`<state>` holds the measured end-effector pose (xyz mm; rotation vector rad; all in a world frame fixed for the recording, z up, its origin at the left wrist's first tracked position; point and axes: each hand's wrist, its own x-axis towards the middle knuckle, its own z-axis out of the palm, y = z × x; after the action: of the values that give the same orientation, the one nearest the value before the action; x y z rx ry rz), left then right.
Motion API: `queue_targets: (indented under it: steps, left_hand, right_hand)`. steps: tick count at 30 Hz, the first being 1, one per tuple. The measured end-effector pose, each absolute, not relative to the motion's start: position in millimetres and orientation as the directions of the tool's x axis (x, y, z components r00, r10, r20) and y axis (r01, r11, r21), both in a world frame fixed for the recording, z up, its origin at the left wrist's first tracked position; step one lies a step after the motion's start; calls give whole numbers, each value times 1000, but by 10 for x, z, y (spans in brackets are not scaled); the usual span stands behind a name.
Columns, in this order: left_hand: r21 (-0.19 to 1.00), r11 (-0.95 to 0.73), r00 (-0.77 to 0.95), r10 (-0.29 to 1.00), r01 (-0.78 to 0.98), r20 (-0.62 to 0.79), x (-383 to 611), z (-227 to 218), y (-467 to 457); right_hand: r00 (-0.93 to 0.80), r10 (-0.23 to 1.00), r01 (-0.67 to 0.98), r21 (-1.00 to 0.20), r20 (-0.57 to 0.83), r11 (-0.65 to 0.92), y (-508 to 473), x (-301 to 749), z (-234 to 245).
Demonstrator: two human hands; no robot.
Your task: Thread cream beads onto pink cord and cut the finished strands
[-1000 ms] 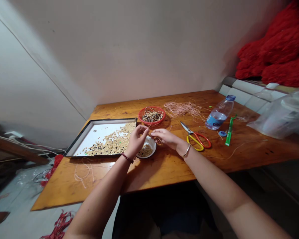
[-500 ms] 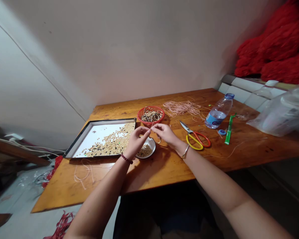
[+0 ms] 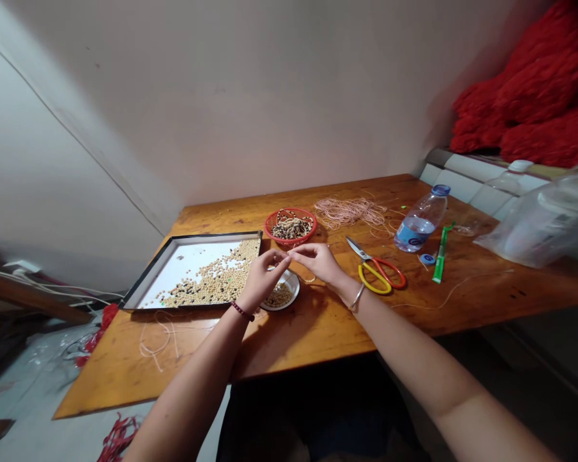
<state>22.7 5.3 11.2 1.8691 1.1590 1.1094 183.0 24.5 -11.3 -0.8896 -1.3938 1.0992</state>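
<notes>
My left hand [image 3: 261, 277] and my right hand [image 3: 322, 262] meet fingertip to fingertip just above a small white bowl [image 3: 296, 294]. Both pinch a thin string, mostly hidden by the fingers. A short bit of beaded string [image 3: 310, 280] hangs below my right hand. Pale beads [image 3: 278, 296] lie in the bowl, partly covered by my left hand. Left of it, a black-edged tray [image 3: 173, 242] holds many pale beads with some dark ones. Behind my hands, a red plastic basket [image 3: 270, 231] contains beaded strands.
Scissors [image 3: 374, 276] with yellow and red handles lie right of my hand. Beyond are a pile of pink string [image 3: 349, 212], a water bottle [image 3: 420, 221], a blue cap [image 3: 428, 259], a green wrapper [image 3: 442, 253] and a plastic bag [image 3: 534, 231]. Loose thread [image 3: 157, 343] lies near the front left.
My fingertips have drawn closer together, and the right hand sits slightly more to the left. The view has shifted a little; the things on the table lie as before.
</notes>
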Motion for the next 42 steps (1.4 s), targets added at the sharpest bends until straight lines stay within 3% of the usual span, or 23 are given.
queue_targets:
  steps: [11,16,28,32,42]
  left_hand:
    - [827,-405,301,905,390,302,215,164,27]
    - [772,-408,281,910,488,304,207,196,18]
    - [692,-439,291,898,574,329,208,155,7]
    - [702,-441,282,898,559,339,214,124,13]
    - [771,-432,161,900,469,406,191,143,38]
  right_hand:
    - [-206,927,48,-943,312,328,221,1876,-60]
    - [-261,915,116,-931,308,346,213,1887,-58]
    - [-228,943,-7,-969,242,247,260,1867,-91]
    - [-211,949,-23,-972,234,234,241,1859,-68]
    - [-153,987,-169,-985,46,20,180,1890,29]
